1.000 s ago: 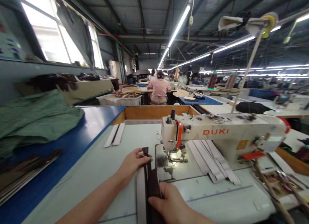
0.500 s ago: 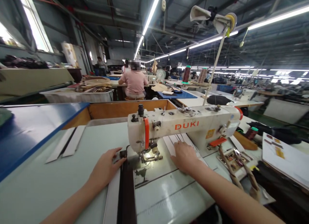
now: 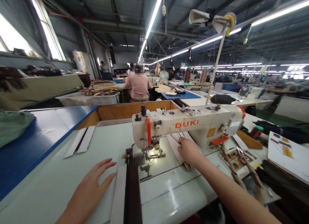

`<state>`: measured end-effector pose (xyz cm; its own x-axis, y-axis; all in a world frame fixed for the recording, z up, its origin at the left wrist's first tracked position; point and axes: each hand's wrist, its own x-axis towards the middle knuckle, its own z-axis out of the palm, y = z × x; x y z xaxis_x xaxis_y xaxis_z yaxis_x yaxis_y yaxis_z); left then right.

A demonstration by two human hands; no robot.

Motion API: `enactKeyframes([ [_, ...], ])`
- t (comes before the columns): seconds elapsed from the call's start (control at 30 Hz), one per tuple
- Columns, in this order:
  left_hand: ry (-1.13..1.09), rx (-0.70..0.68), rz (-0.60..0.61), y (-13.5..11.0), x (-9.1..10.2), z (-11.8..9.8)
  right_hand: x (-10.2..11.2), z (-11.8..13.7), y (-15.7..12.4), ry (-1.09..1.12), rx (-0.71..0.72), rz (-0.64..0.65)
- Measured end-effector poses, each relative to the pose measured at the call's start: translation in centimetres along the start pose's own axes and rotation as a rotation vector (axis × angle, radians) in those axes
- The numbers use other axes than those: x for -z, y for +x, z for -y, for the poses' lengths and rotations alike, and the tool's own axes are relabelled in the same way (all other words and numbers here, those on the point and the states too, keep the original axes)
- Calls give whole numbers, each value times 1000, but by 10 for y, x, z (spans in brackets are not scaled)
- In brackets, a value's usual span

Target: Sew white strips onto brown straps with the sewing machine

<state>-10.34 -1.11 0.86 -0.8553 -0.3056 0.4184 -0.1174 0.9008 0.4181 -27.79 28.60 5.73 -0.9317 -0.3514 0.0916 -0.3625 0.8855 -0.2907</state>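
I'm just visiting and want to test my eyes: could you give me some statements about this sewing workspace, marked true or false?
1. The right hand is at the white strips by the sewing machine. True.
2. The left hand is gripping the dark strip. False: it is open and apart from that strip.
3. The sewing machine's lettering is orange. True.
4. The green cloth lies right of the sewing machine. False: it lies to the left, on the blue table.

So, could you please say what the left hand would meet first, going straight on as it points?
The left hand would probably meet the dark strip near its far end, by the metal fitting. Depth is unclear; the thumb might brush the adjacent white strip first.
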Motion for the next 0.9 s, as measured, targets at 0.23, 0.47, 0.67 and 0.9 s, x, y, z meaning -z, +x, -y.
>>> enactKeyframes([
  [0.23, 59, -281, -164, -25, 23, -29, 66, -29, -78, 345, 79, -236],
  [0.47, 174, -703, -284, -63, 26, -84, 78, -1, -120, 1035, 228, 83],
  [0.67, 270, -984, -255, -69, 7, -89, -20, 73, -80, 899, 394, 384],
  [0.9, 391, -800, -186, -42, -6, -23, -60, 78, -62, 772, 553, 283],
])
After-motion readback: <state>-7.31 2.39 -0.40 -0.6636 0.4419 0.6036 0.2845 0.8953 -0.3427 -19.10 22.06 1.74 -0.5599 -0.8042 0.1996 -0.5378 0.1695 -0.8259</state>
